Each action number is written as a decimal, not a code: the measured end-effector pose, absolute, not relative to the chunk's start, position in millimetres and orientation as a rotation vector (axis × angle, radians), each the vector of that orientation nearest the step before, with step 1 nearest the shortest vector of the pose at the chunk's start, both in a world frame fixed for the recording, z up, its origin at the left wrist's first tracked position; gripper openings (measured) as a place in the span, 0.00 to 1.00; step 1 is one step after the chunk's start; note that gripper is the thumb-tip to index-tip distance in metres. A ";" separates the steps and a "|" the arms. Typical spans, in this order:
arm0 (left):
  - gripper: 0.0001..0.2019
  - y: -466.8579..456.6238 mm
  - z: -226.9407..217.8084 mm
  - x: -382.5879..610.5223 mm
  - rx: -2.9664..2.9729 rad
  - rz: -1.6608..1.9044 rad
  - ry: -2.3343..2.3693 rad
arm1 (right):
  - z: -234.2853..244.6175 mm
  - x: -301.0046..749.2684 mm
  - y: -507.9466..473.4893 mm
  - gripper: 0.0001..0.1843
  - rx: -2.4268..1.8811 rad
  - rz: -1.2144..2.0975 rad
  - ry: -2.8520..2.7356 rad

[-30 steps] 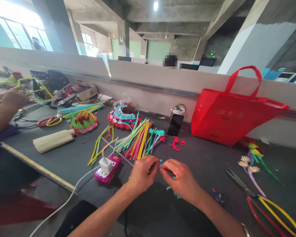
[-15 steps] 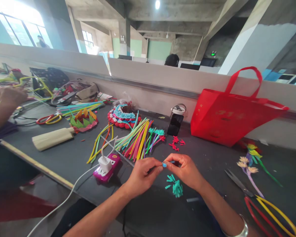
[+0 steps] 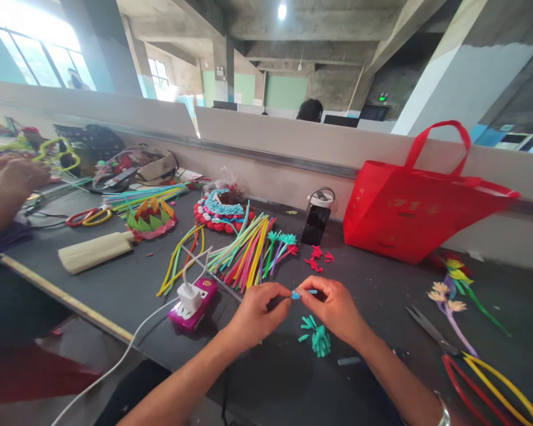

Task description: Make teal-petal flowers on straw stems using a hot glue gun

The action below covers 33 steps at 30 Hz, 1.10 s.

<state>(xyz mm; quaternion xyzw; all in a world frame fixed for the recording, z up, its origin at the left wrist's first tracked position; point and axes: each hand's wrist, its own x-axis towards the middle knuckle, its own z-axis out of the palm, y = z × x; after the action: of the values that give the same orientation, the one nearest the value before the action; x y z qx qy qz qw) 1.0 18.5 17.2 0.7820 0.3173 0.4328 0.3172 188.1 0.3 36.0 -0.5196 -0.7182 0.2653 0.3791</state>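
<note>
Between the fingertips of both hands is a small light-blue piece of pipe cleaner point(image 3: 295, 294). My left hand point(image 3: 260, 312) pinches its left end. My right hand point(image 3: 333, 306) pinches it from the right, and a thin blue bit pokes out past those fingers. Just below, on the dark table, lies a pile of short teal pipe cleaner pieces point(image 3: 321, 341). Beyond the hands are small red pieces point(image 3: 316, 258) and a fan of long coloured pipe cleaners point(image 3: 249, 251). Pipe cleaner flowers with teal heads point(image 3: 286, 238) rest at the fan's right end.
Open scissors point(image 3: 453, 349) and finished flowers point(image 3: 446, 299) lie at the right. A red bag point(image 3: 395, 213) and a phone point(image 3: 317, 225) stand at the back. A purple power strip point(image 3: 193, 305) with a white cable is at left. Another person's hands point(image 3: 20, 174) work at far left.
Both hands stay nearly in place, still pinching the blue piece; a little more blue shows beyond the right fingers. The other person's hands and yellow strand shifted slightly.
</note>
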 end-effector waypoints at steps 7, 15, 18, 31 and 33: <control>0.07 21.5 6.0 5.6 2.035 1.244 1.004 | 27.0 172.2 -8.3 0.10 -1.268 0.570 -1.956; 0.09 17.9 1.9 2.7 2.627 1.040 0.737 | 48.9 191.6 -10.3 0.10 -1.211 0.396 -2.119; 0.09 16.1 6.5 0.8 2.578 1.037 0.517 | 48.0 198.5 -3.8 0.10 -1.226 0.589 -2.073; 0.06 24.0 1.8 6.8 2.056 1.343 0.994 | 14.2 171.9 -0.7 0.14 -1.300 0.822 -1.788; 0.07 25.1 0.1 6.2 2.103 1.303 0.981 | 19.4 168.2 -6.9 0.12 -1.314 0.742 -1.827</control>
<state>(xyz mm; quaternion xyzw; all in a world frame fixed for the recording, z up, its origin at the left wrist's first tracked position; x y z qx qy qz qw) 6.2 25.1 0.1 0.7675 0.3581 0.4755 0.2380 168.2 -6.9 19.4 -0.5137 -0.7142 0.2903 0.3765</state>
